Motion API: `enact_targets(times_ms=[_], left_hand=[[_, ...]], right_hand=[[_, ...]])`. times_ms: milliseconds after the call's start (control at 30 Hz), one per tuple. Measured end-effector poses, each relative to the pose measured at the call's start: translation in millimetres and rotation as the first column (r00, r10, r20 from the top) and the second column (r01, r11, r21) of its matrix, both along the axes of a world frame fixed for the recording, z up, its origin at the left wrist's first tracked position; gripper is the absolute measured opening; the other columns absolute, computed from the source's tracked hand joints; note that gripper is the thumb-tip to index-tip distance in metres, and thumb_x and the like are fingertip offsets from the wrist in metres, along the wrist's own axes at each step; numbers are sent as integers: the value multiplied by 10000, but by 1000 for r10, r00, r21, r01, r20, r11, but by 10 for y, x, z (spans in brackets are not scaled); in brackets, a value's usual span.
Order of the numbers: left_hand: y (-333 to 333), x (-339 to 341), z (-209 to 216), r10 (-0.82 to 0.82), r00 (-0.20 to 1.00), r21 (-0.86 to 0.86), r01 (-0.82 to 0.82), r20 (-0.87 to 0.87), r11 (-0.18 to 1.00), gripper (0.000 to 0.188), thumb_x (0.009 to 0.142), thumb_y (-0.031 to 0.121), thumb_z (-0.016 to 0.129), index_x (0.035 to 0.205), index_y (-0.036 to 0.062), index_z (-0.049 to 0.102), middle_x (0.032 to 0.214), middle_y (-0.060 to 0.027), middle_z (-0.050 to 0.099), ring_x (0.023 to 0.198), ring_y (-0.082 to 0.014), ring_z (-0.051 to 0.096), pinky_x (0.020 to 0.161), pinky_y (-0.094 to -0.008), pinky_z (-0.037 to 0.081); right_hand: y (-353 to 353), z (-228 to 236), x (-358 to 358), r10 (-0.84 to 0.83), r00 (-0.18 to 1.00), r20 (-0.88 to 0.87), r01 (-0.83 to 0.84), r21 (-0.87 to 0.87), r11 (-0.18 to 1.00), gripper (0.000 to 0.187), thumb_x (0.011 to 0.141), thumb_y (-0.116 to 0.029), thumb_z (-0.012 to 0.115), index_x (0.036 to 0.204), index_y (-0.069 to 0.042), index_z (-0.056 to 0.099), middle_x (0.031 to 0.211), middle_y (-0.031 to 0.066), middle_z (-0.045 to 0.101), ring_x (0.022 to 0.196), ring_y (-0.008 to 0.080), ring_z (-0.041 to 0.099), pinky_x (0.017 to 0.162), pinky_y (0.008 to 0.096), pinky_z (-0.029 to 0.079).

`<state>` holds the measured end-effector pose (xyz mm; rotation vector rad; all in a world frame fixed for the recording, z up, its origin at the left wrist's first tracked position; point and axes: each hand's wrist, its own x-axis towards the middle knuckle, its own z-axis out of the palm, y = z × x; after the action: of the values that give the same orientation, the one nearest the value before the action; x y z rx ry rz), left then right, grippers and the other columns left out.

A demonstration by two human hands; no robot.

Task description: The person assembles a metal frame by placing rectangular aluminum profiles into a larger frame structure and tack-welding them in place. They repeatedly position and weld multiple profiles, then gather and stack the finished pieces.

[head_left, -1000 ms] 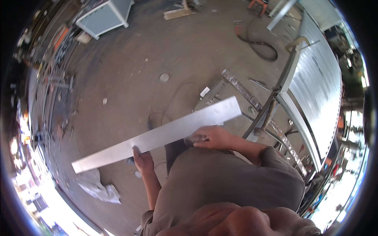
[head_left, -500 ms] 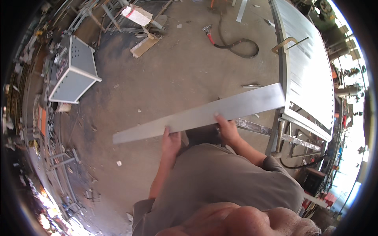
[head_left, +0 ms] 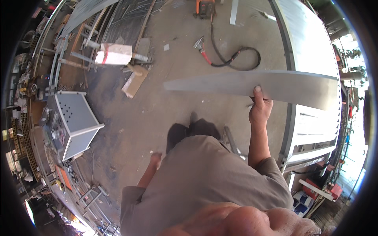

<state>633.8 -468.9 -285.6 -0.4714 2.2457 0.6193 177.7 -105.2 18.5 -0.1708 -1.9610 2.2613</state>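
Note:
My right hand (head_left: 260, 109) grips a long flat metal strip (head_left: 299, 87) by its near edge, with the thumb on top and the other fingers hidden underneath. The strip lies level across the view. Its broad right end reaches over a large white sheet-covered frame (head_left: 317, 51), and its thin left end hangs over the middle of the floor; whether it touches the frame I cannot tell. Down at my left side hangs my left hand (head_left: 156, 159), small and blurred, away from the strip, its fingers not readable.
Ahead on the floor lies a looped black cable (head_left: 236, 59) with a red-handled clamp (head_left: 201, 48), leading to an orange machine (head_left: 205, 8). To the left stands a grey cabinet (head_left: 80, 118). A cardboard piece (head_left: 135, 83) and a white box (head_left: 114, 54) are farther off near metal racks.
My left hand has let go of the strip and dropped to my side. The strip has swung to the right and farther out in my right hand. My view has shifted.

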Motion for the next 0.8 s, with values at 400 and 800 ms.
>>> enact_targets(times_ms=[400, 800], left_hand=[[-2290, -5221, -697, 617, 731, 225, -680, 294, 698, 472, 1006, 408, 596, 1336, 73, 636, 1065, -117, 704, 927, -268, 646, 835, -414, 537], [-4918, -11349, 106, 814, 542, 579, -603, -208, 549, 458, 1022, 303, 674, 1395, 54, 581, 1267, -50, 660, 1138, -158, 596, 970, -320, 460]], right_hand=[[-1348, 447, -4947, -399, 863, -309, 457, 143, 878, 433, 1016, -220, 690, 1333, 57, 588, 1269, 133, 654, 1162, 225, 625, 1035, 378, 485], [-2237, 50, -9961, -425, 864, -269, 500, 560, 661, 461, 972, -312, 717, 1307, -1, 654, 1246, 151, 698, 1174, 273, 641, 1022, 388, 468]])
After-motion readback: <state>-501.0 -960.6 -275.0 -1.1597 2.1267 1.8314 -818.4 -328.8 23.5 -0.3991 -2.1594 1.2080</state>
